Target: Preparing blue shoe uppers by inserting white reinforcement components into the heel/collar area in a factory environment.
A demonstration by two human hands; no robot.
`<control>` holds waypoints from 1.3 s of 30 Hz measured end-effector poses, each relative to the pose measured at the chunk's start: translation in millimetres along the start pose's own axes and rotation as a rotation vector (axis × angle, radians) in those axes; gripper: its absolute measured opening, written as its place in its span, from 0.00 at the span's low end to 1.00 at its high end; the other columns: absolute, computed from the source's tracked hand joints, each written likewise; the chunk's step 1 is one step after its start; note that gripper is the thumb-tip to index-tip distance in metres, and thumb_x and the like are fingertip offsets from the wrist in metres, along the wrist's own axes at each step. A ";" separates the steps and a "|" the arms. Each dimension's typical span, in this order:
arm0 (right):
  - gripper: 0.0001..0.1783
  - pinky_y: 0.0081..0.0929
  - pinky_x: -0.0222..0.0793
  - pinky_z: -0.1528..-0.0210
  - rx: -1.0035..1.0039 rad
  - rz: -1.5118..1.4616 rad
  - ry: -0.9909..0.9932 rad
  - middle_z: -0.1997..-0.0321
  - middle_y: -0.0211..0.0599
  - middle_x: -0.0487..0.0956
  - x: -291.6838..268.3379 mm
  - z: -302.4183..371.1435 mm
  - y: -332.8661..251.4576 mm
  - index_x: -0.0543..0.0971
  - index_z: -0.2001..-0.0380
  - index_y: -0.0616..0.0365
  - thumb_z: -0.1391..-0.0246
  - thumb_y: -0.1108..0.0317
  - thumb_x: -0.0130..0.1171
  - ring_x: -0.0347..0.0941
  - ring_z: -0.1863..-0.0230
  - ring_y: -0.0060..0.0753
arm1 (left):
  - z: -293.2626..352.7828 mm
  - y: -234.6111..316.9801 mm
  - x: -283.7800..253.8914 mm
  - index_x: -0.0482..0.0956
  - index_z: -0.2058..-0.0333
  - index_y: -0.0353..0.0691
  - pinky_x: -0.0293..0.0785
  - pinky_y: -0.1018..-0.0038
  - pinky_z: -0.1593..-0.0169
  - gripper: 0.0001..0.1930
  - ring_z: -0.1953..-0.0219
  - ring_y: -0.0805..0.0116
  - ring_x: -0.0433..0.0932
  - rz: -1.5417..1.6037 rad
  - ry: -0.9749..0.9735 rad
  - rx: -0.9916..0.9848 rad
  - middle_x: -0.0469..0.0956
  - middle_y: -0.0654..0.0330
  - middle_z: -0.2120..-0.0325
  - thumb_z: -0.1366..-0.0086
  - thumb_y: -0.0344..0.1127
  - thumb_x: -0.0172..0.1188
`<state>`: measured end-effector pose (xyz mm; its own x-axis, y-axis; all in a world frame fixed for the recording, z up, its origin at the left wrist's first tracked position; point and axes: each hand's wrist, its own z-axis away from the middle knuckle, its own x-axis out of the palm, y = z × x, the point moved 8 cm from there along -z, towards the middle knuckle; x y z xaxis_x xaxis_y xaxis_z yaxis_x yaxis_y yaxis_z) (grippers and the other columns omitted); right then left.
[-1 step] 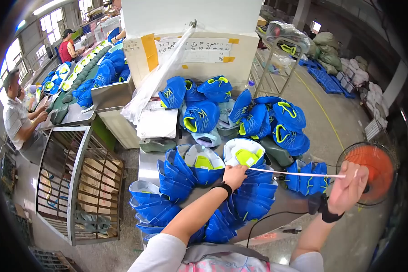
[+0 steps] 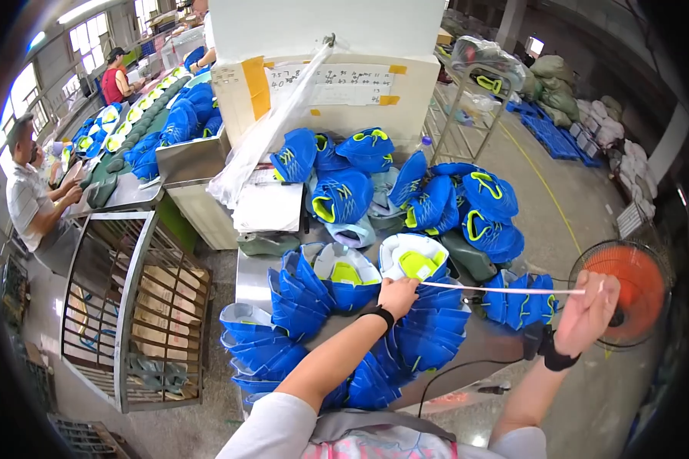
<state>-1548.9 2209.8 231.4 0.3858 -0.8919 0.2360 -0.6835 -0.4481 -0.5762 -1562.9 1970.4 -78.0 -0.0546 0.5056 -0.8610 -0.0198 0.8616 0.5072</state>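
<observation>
My left hand (image 2: 398, 297) is closed on the near edge of a blue shoe upper (image 2: 394, 256) with a white lining and lime-yellow tongue. A thin pale pink strip (image 2: 497, 290) stretches from beside those fingers to my right hand (image 2: 587, 315), raised at the right with its fingers pinched on the strip's end. What holds the strip at the left end is hidden. Beside the held upper lies another upper (image 2: 344, 268), lining up. Overlapping blue uppers (image 2: 253, 344) curve around on the metal table (image 2: 251, 279), partly covered by my left forearm.
Finished-looking blue uppers (image 2: 344, 195) are heaped at the table's back, near white paper (image 2: 268, 208). An orange fan (image 2: 628, 291) stands close behind my right hand. A black cable (image 2: 459, 366) crosses the near table. A metal cage cart (image 2: 134, 306) and a person (image 2: 34, 191) are left.
The pale strip sags slightly more between my hands, and my right hand is a touch higher. Both hands keep their grip.
</observation>
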 end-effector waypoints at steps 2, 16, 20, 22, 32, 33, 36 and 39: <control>0.08 0.23 0.58 0.63 0.100 0.051 0.205 0.80 0.26 0.65 -74.9 19.4 42.4 0.68 0.65 0.58 0.46 0.67 0.50 0.59 0.77 0.19 | -1.5 -11.9 10.7 0.65 0.51 0.45 0.60 0.58 0.54 0.21 0.52 0.62 0.69 0.005 -0.103 -0.065 0.72 0.59 0.59 0.44 0.40 0.54; 0.12 0.20 0.70 0.71 0.913 0.631 -0.580 0.59 0.42 0.70 31.2 261.2 85.1 0.73 0.64 0.64 0.56 0.73 0.56 0.75 0.71 0.28 | 232.4 27.6 -112.5 0.63 0.48 0.39 0.57 0.54 0.47 0.32 0.42 0.50 0.56 -0.122 -0.387 0.420 0.62 0.50 0.48 0.47 0.52 0.56; 0.10 0.18 0.69 0.72 0.828 0.489 -0.732 0.60 0.39 0.72 137.7 279.4 46.1 0.74 0.65 0.63 0.54 0.74 0.56 0.75 0.74 0.24 | 305.3 3.9 -110.7 0.60 0.47 0.35 0.55 0.53 0.47 0.40 0.40 0.48 0.52 -0.286 -0.323 0.304 0.57 0.48 0.45 0.52 0.56 0.60; 0.11 0.17 0.69 0.72 0.919 0.312 -0.785 0.63 0.38 0.73 170.3 305.1 38.4 0.74 0.64 0.62 0.54 0.74 0.57 0.75 0.74 0.22 | 322.9 -15.5 -119.2 0.60 0.47 0.36 0.49 0.50 0.46 0.43 0.39 0.48 0.48 -0.385 -0.144 0.119 0.55 0.48 0.43 0.56 0.58 0.61; 0.15 0.38 0.67 0.65 0.654 0.889 -0.612 0.68 0.43 0.75 181.9 406.3 55.6 0.68 0.61 0.59 0.57 0.75 0.50 0.72 0.66 0.48 | 342.3 -24.9 -78.2 0.68 0.53 0.43 0.37 0.54 0.41 0.31 0.38 0.59 0.49 -0.404 0.323 0.139 0.61 0.59 0.45 0.59 0.43 0.62; 0.15 0.38 0.67 0.65 0.655 0.899 -0.602 0.68 0.43 0.75 180.4 408.4 56.3 0.68 0.61 0.59 0.57 0.75 0.50 0.72 0.66 0.48 | 340.7 -30.2 -80.7 0.68 0.53 0.44 0.38 0.55 0.41 0.29 0.38 0.59 0.48 -0.347 0.309 0.128 0.61 0.61 0.45 0.58 0.41 0.61; 0.26 0.40 0.68 0.69 0.700 0.949 -0.586 0.69 0.39 0.78 166.1 416.6 63.3 0.61 0.50 0.57 0.56 0.73 0.50 0.73 0.72 0.47 | 343.6 -44.3 -93.4 0.68 0.53 0.44 0.38 0.56 0.41 0.26 0.37 0.60 0.47 -0.365 0.241 0.191 0.58 0.62 0.43 0.54 0.36 0.59; 0.29 0.43 0.68 0.70 0.715 1.003 -0.681 0.67 0.40 0.78 170.1 425.3 64.5 0.59 0.47 0.56 0.56 0.70 0.51 0.74 0.72 0.48 | 347.0 -64.0 -110.2 0.67 0.52 0.43 0.42 0.57 0.41 0.23 0.38 0.62 0.50 -0.405 0.226 0.320 0.58 0.63 0.43 0.51 0.32 0.55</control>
<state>-1263.9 2055.1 -98.5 0.2902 -0.5133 -0.8077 -0.4638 0.6628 -0.5878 -1209.2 1875.1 -28.5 -0.3187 0.1403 -0.9374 0.2184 0.9733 0.0714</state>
